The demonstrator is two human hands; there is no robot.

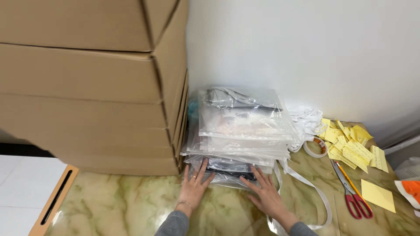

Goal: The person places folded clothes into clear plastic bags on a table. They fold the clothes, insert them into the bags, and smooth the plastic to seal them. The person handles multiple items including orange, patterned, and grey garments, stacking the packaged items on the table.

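Clear plastic bags, flat and filled, lie in a tall stack (240, 131) on a green marbled table (131, 205), seen from above by the person working. Both hands lie flat with fingers spread, gripping nothing: the left hand (194, 183) and the right hand (262, 192) press on the lowest bags at the front of the stack. Just left of the stack, touching it, rises a pile of brown cardboard boxes (92, 83). A white wall stands behind the stack. To the right of the stack lie white straps (306, 120), a roll of clear tape (316, 147), a scatter of yellow paper notes (354, 146), red-handled scissors (352, 192) and a pencil (348, 177). One white strap (306, 183) loops from under the stack toward the right hand. The bags look slippery, so the upper ones may well slide off if the bottom bags are pulled, and the loose strap could snag and drag them sideways
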